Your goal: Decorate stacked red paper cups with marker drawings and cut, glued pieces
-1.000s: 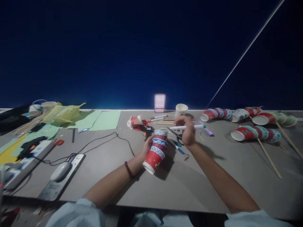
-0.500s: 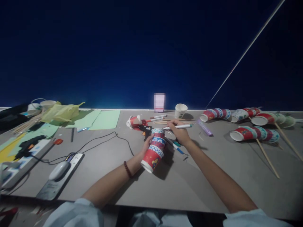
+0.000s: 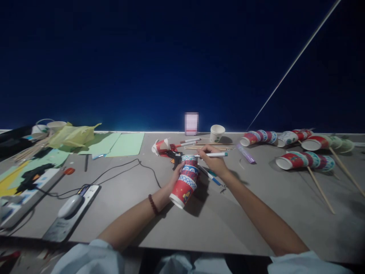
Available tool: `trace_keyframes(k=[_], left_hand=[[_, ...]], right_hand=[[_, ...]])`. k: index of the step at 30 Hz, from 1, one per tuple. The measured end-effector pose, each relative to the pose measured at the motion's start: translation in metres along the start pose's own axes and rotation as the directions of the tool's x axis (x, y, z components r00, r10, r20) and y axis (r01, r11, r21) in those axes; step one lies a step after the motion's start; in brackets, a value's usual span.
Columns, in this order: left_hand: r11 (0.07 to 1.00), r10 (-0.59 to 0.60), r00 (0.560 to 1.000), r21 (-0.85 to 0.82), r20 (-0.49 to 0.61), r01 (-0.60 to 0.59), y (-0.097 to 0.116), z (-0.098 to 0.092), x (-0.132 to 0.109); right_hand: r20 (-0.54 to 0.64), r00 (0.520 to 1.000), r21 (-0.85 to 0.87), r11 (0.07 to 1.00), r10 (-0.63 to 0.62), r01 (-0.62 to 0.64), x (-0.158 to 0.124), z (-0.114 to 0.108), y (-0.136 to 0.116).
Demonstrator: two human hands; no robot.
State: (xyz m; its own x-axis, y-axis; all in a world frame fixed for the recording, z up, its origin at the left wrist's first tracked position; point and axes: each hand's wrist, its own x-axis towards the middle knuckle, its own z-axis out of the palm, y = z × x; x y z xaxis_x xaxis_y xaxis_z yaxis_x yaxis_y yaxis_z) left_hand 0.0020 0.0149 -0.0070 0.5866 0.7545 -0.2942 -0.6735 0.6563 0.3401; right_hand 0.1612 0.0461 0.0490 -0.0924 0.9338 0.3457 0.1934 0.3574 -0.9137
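Note:
My left hand [image 3: 177, 176] is closed around a tilted chain of decorated paper cups [image 3: 184, 188], red, white and blue, with its open mouth toward me. A white marker [image 3: 212, 155] with a green end is pinched in my right hand [image 3: 213, 160], its tip by the far end of the cups. Whether the tip touches the paper I cannot tell. Under my right hand lies a blue and white pen [image 3: 213, 179]. Just behind the cups are a black glue gun [image 3: 174, 155] and a cut red paper cup [image 3: 162, 147].
At right lie several joined-cup pieces [image 3: 305, 161], some with wooden sticks [image 3: 322, 190], and a purple tube [image 3: 246, 154]. A white cup [image 3: 217, 134] stands at the back. At left are green paper sheets [image 3: 125, 144], a power strip [image 3: 34, 196], a cable and a mouse [image 3: 70, 205].
My right hand and the marker have shifted slightly to the left, and the marker lies at a slightly different angle. The cups in my left hand have hardly moved.

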Motion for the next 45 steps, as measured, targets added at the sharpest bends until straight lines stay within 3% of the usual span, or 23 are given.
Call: trace_keyframes(k=[14,19,22,31,36,39,45], left_hand=[[1.000,0.009,1.000,0.011,-0.007,-0.009,0.000,-0.001,0.001],[1.000,0.020,1.000,0.005,0.011,-0.020,0.000,-0.003,0.002],[1.000,0.005,1.000,-0.007,0.000,-0.005,0.000,-0.005,0.002],[1.000,-0.003,0.997,0.025,-0.072,0.005,-0.003,0.002,-0.003],[0.998,0.001,0.990,0.070,-0.138,0.009,-0.003,-0.002,-0.002],[0.995,-0.009,0.989,0.099,-0.147,0.023,-0.004,0.002,-0.005],[0.972,0.171,0.976,0.187,-0.133,-0.145,-0.009,0.009,-0.009]], right_hand=[[-0.014,1.000,-0.015,1.000,-0.003,0.002,0.000,0.000,-0.001],[-0.086,0.996,0.074,0.997,0.020,-0.014,0.001,-0.002,0.002],[-0.110,0.994,0.013,1.000,0.007,-0.006,0.003,-0.006,0.002],[-0.022,1.000,-0.072,0.997,-0.012,0.011,0.005,-0.010,-0.005],[0.102,0.995,0.015,1.000,0.023,-0.025,0.001,-0.006,-0.007],[0.116,0.991,0.052,0.996,0.061,-0.067,0.000,-0.004,-0.003],[0.109,0.991,0.108,0.990,0.079,-0.091,0.001,-0.002,0.001]])
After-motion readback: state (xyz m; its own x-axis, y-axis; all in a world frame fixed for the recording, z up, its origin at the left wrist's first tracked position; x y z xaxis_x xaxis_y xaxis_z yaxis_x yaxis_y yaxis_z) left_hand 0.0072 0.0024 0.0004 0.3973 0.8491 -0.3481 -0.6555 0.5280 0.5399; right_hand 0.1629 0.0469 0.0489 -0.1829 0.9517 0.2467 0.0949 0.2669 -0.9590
